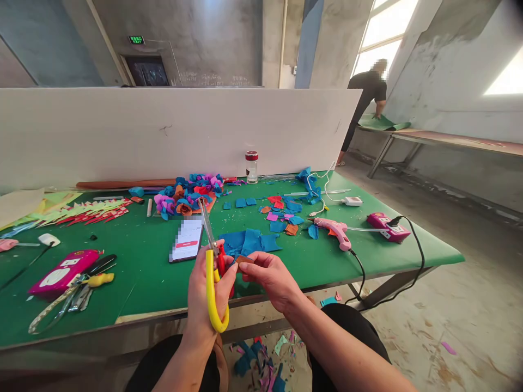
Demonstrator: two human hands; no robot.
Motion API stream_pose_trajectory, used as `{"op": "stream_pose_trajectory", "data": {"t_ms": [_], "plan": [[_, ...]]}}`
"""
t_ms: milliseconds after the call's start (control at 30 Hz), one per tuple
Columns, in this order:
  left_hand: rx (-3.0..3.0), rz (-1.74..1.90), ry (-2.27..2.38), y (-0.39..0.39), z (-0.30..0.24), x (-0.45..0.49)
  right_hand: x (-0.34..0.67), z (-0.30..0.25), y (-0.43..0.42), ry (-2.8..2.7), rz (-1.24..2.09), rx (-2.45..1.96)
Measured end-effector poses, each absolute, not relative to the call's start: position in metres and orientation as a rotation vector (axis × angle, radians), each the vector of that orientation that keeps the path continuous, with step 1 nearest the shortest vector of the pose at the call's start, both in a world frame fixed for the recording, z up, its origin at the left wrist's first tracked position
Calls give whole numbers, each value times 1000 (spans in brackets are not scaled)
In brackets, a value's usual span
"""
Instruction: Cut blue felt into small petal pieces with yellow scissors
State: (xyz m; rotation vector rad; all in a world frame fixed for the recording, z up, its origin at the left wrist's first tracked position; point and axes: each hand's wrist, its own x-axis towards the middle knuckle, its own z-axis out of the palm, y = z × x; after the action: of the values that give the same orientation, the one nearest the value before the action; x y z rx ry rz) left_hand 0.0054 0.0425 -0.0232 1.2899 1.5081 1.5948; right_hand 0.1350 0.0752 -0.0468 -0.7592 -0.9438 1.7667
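Observation:
My left hand [200,296] is closed around scissors with yellow handles [211,291], their blades pointing up and away from me. Its thumb and fingertips also meet at a small brown piece of crepe paper [245,259], which my right hand [273,277] pinches from the other side. Just behind my fingers, larger blue crepe paper pieces [251,239] lie on the green table [143,294]. A red-handled tool [222,257] shows partly behind the scissors; its kind is hidden. Beyond my left hand rests a phone [187,239] with a lit screen.
Colourful paper flowers [183,196] are heaped at the back, near a red-lidded jar [252,167]. Cut paper squares [292,206] lie beside a pink glue gun [333,230] with a cord. Magenta power strips [388,227] sit at both sides. A person [365,98] bends over another table.

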Motion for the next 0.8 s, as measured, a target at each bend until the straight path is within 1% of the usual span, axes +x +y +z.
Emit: {"op": "stream_pose_trajectory", "data": {"t_ms": [200, 333, 533, 633, 800], "plan": [[1364, 1527, 1503, 43, -27, 5, 134, -50, 75, -897, 1804, -727], [1532, 1394, 1534, 44, -27, -5, 139, -50, 82, -874, 1728, -754], [1960, 854, 1602, 22, -28, -32, 166, -42, 104, -800, 1592, -721], [2193, 699, 1636, 8, -28, -35, 177, -39, 110, -774, 1600, -646], [2264, 299, 1799, 3, -16, -17, 181, -36, 108, -762, 1637, -599]]}}
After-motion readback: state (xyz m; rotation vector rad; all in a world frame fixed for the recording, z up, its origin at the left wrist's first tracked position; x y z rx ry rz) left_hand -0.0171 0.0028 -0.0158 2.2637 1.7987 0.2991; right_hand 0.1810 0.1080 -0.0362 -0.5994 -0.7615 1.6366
